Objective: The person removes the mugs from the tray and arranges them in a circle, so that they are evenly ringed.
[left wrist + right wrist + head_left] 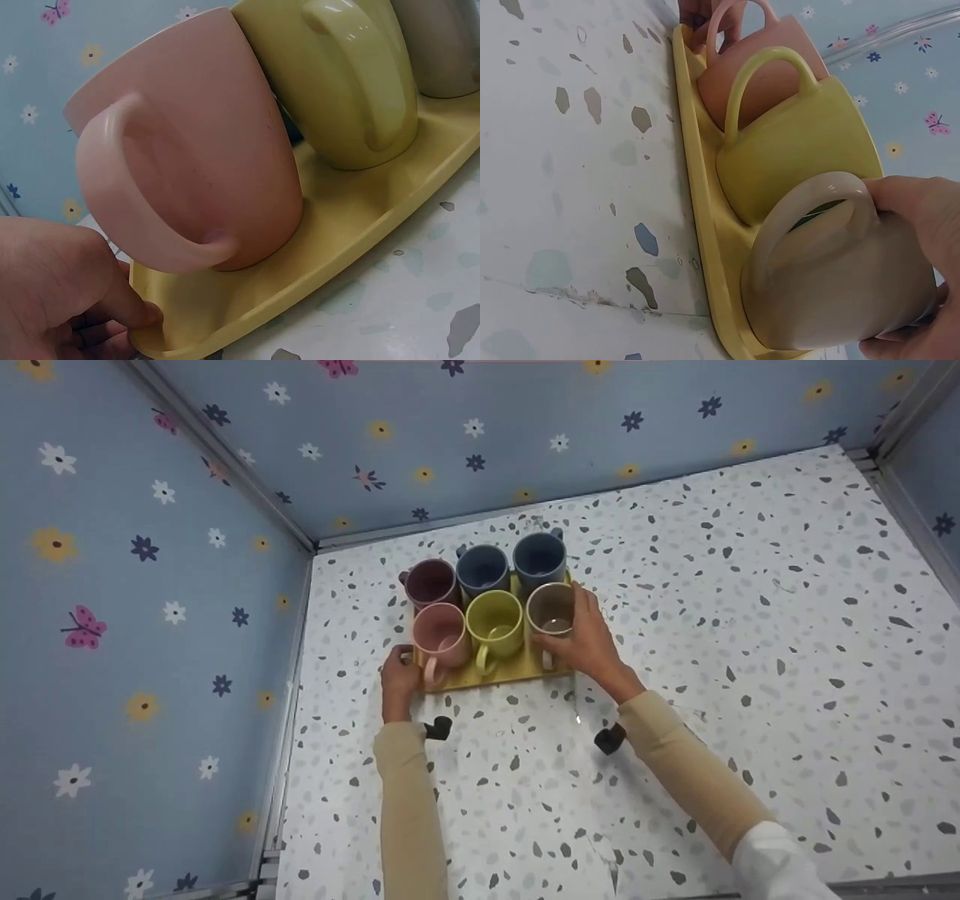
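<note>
A yellow tray carries several mugs in two rows. In its front row stand a pink mug, a yellow mug and a greyish-beige mug, handles towards me. Behind them are a dark maroon mug and two blue mugs. My left hand pinches the tray's front left corner, thumb over the rim, next to the pink mug. Around the beige mug's body curls my right hand, and that mug stands on the tray's right end.
A white speckled tabletop lies under the tray and stretches right and forward. Blue flowered panels rise at the left and back. Black wrist mounts stick out from both sleeves above the table.
</note>
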Demonstrator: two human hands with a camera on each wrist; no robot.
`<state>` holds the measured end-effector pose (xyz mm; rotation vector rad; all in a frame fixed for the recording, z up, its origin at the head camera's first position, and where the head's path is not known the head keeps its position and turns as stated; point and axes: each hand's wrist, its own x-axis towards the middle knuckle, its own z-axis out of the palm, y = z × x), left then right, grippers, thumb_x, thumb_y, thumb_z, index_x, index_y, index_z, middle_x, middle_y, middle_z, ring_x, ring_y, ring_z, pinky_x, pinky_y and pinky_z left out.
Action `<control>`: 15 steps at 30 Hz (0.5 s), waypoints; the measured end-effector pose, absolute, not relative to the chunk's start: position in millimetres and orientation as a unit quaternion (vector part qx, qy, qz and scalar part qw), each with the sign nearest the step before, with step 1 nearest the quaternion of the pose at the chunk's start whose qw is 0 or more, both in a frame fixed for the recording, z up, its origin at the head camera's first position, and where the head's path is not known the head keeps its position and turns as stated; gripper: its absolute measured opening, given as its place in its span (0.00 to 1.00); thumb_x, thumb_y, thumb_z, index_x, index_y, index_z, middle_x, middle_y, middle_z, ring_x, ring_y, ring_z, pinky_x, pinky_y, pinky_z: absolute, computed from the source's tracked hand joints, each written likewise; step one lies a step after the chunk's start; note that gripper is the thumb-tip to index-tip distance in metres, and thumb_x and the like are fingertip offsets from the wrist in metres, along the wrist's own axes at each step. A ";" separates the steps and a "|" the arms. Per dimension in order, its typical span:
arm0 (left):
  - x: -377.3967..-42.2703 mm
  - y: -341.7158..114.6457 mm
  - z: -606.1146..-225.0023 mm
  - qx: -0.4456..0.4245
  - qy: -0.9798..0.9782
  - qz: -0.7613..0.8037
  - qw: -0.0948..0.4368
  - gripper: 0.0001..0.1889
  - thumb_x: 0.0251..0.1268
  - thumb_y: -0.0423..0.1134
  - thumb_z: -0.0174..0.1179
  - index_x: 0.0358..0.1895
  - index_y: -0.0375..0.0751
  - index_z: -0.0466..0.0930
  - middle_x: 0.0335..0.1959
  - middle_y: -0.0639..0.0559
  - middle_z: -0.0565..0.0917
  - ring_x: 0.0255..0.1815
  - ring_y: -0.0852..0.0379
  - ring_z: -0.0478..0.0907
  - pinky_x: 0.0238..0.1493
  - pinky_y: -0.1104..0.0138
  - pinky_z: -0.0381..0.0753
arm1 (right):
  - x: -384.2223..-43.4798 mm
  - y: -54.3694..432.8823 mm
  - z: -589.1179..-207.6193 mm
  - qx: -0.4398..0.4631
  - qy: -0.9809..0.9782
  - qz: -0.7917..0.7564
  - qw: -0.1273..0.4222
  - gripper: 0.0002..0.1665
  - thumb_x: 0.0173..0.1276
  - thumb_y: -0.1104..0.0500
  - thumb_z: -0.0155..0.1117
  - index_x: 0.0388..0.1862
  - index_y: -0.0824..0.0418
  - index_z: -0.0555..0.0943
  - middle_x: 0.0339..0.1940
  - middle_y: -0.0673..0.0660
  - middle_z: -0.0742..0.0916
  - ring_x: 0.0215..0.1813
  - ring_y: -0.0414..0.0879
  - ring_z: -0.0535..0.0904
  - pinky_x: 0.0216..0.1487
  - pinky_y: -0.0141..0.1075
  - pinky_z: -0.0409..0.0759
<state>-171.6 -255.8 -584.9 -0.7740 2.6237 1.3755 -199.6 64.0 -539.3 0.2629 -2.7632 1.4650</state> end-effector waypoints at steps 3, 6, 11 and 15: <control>-171.6 -255.9 -585.4 -0.252 0.860 0.443 0.042 0.20 0.60 0.31 0.46 0.57 0.41 0.73 0.39 0.41 0.77 0.40 0.49 0.72 0.40 0.62 0.69 | -199.8 64.9 -540.5 0.083 -0.876 0.475 0.015 0.64 0.45 0.46 0.78 0.75 0.59 0.52 0.70 0.62 0.65 0.67 0.54 0.67 0.67 0.48 0.66; -171.3 -256.7 -585.7 -0.251 0.862 0.437 0.047 0.21 0.61 0.31 0.44 0.58 0.41 0.73 0.46 0.39 0.79 0.45 0.47 0.73 0.44 0.60 0.71 | -199.2 66.5 -542.1 0.088 -0.872 0.482 0.024 0.62 0.45 0.47 0.79 0.74 0.58 0.55 0.68 0.61 0.68 0.66 0.54 0.68 0.66 0.48 0.67; -171.7 -258.7 -586.6 -0.249 0.862 0.438 0.047 0.19 0.64 0.33 0.42 0.58 0.40 0.72 0.56 0.39 0.78 0.54 0.45 0.73 0.55 0.54 0.71 | -197.5 72.3 -541.4 0.096 -0.863 0.495 0.022 0.61 0.43 0.46 0.80 0.73 0.58 0.58 0.67 0.59 0.69 0.64 0.51 0.69 0.65 0.48 0.68; -173.5 -259.2 -587.6 -0.244 0.865 0.437 0.044 0.19 0.64 0.32 0.43 0.58 0.39 0.72 0.56 0.39 0.77 0.56 0.44 0.73 0.58 0.54 0.70 | -199.4 80.6 -533.6 0.103 -0.857 0.504 0.017 0.63 0.42 0.45 0.80 0.73 0.59 0.57 0.68 0.60 0.69 0.64 0.50 0.69 0.65 0.48 0.67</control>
